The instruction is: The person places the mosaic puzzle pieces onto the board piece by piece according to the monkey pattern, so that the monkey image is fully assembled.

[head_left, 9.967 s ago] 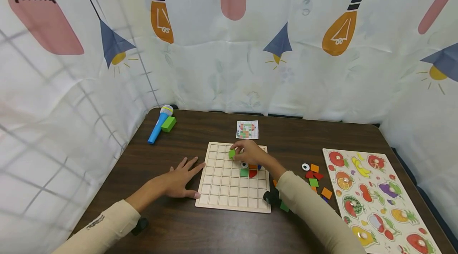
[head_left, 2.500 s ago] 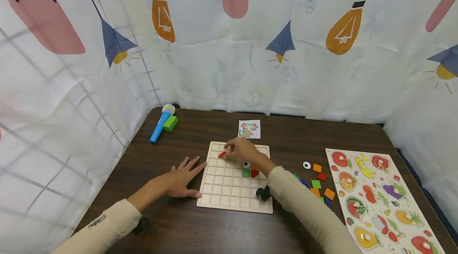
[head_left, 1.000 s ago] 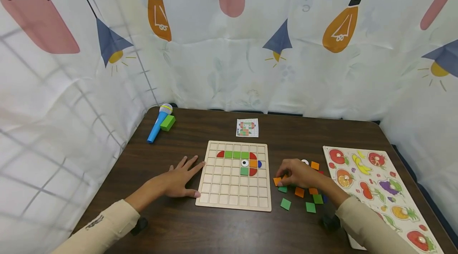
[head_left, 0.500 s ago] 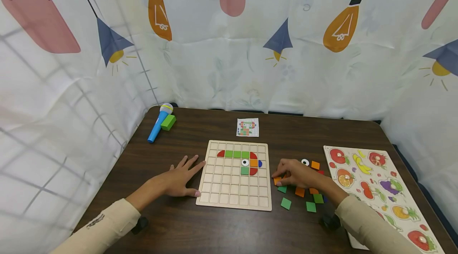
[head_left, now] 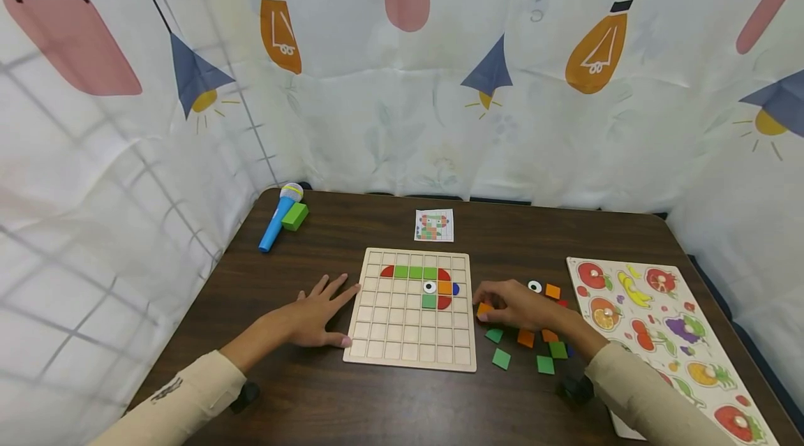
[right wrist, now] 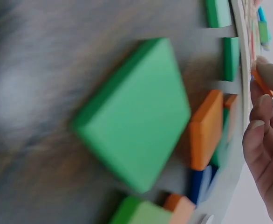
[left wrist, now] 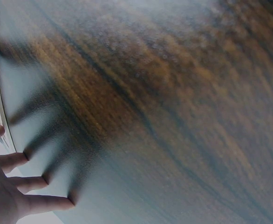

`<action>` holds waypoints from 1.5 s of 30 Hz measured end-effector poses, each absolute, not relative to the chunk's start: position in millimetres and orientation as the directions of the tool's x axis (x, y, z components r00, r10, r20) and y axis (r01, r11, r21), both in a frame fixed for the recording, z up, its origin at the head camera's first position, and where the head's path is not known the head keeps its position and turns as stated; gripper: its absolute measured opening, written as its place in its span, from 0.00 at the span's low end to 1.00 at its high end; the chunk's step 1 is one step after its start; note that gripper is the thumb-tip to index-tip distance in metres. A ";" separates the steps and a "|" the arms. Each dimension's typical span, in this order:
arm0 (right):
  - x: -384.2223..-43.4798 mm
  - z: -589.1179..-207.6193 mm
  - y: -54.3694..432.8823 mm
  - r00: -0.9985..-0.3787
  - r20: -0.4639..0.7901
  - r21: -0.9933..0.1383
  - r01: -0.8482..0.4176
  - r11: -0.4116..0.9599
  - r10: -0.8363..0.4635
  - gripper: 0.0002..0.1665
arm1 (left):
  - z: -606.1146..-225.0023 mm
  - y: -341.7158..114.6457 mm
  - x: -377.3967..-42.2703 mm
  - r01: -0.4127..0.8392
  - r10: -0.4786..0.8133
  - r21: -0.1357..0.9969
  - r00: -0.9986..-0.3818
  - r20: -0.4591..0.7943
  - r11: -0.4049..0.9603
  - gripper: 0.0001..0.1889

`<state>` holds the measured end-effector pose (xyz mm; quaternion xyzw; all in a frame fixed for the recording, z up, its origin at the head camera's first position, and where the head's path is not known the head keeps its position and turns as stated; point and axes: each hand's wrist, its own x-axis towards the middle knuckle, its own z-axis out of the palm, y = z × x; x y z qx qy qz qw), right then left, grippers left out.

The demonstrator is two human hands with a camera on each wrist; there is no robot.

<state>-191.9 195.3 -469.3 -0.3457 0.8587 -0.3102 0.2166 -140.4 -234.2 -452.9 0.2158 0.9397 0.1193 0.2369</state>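
Pinching an orange tile (head_left: 484,311) between thumb and fingertips, the right grip (head_left: 515,305) occupies the strip beside the right edge of the grid board (head_left: 389,334) in the head view. Compared with half a second earlier, the tile has shifted slightly toward the board, while the pieces set in the board's cells match the earlier arrangement. One piece has thus apparently been selected from the loose stock but not yet placed. The left grip (head_left: 320,313) rests with fingers spread against the board's left edge, holding nothing, probably as a steadying contact. A printed pattern card (head_left: 434,225) lies beyond the board.

Left wrist view: spread fingers meet the dark counter (left wrist: 174,116), with a pale edge, presumably the board's, beside them.

Right wrist view: the orange tile appears edge-on in the pinch, seemingly raised; a green tile (right wrist: 136,114) lies loose on the counter in the foreground, blurred.
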 end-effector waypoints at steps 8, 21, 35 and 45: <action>-198.2 -463.6 166.9 -0.684 -0.057 -0.700 -0.492 0.518 -0.727 0.13 | -454.4 -234.6 -140.3 0.349 0.461 0.326 -0.796 -0.392 0.879 0.53; -209.1 -456.7 102.7 -0.705 0.011 -0.731 -0.490 0.476 -0.709 0.18 | -453.0 -233.6 -141.1 0.329 0.453 0.340 -0.794 -0.406 0.881 0.53; -212.8 -465.4 59.8 -0.768 -0.048 -0.742 -0.401 0.538 -0.639 0.15 | -454.0 -234.1 -141.9 0.316 0.444 0.344 -0.795 -0.412 0.884 0.53; -208.3 -467.1 27.8 -0.843 -0.093 -0.781 -0.269 0.564 -0.530 0.14 | -454.7 -234.5 -141.7 0.318 0.446 0.345 -0.796 -0.410 0.883 0.53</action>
